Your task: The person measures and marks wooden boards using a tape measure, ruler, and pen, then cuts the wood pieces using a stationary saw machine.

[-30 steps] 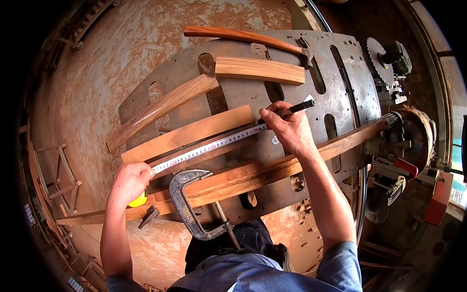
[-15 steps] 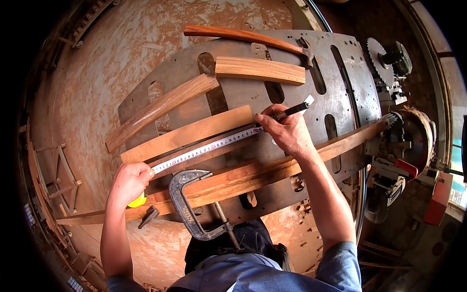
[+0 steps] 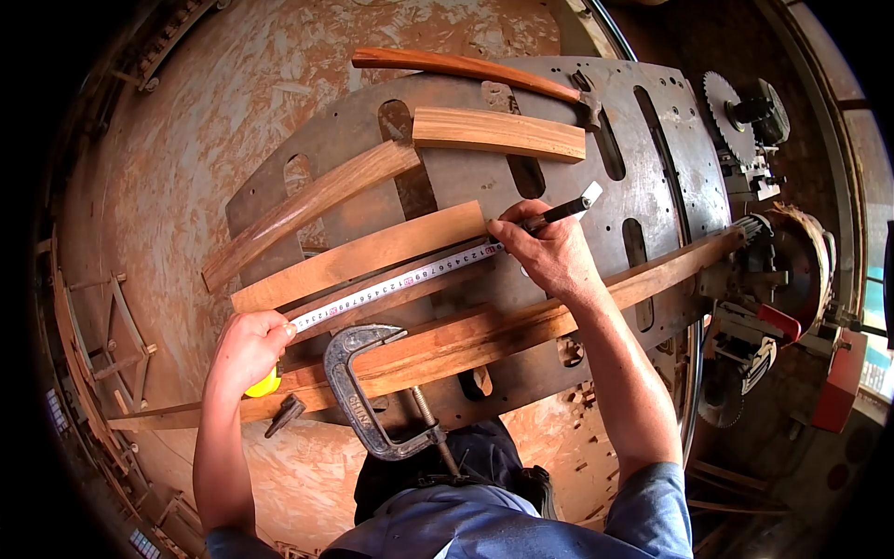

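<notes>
My left hand (image 3: 247,352) is closed round a tape measure, its yellow case (image 3: 264,383) showing below the palm. The white tape blade (image 3: 400,283) stretches from there up to the fingertips of my right hand (image 3: 549,250). Those fingers are closed at the blade's far end, and a black marker pen (image 3: 562,212) with a white end sticks out of the same hand. The blade lies along a narrow wooden strip (image 3: 438,289), just below a curved wooden piece (image 3: 363,256). Part of the tape case is hidden by my left hand.
A C-clamp (image 3: 349,387) grips a long wooden beam (image 3: 419,359) at the metal table's (image 3: 670,140) near edge. Two more wood pieces, one curved (image 3: 312,210) and one shorter (image 3: 498,132), lie beyond, with a hammer (image 3: 466,67). Circular saw blades (image 3: 728,116) stand at right.
</notes>
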`<state>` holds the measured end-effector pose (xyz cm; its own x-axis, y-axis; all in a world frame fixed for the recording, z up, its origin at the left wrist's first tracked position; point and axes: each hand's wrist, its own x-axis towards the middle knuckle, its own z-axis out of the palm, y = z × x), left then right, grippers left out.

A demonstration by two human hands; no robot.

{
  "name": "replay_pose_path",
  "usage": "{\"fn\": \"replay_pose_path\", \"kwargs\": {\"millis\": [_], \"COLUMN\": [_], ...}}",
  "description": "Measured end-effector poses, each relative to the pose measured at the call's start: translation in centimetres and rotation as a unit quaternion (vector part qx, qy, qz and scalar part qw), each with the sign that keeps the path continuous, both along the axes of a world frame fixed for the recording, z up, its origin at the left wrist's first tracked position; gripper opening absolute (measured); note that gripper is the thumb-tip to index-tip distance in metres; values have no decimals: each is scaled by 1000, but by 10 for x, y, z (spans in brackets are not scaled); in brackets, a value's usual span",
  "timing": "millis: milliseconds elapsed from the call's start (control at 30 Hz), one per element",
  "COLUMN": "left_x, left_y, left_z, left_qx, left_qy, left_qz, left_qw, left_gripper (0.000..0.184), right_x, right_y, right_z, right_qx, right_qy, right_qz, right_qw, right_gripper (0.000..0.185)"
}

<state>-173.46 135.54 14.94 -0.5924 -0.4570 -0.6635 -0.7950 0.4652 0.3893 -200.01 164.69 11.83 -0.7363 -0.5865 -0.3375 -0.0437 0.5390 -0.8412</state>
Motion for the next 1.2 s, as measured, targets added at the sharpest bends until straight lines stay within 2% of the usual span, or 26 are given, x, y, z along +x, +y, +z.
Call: {"fn": "replay_pose_path", "kwargs": {"millis": [1200], "left_x": [-1], "left_y": [0], "left_z": [0], "left_qx": [5], "left_qy": [-8], "left_qz": [7], "left_qw": [1000], "left_gripper": [23], "right_x": [1], "right_y": [-1], "right_z": [7], "right_qx": [28], "right_qy": [19], "right_qz": [19], "right_qw": [999], "right_gripper": [29]}}
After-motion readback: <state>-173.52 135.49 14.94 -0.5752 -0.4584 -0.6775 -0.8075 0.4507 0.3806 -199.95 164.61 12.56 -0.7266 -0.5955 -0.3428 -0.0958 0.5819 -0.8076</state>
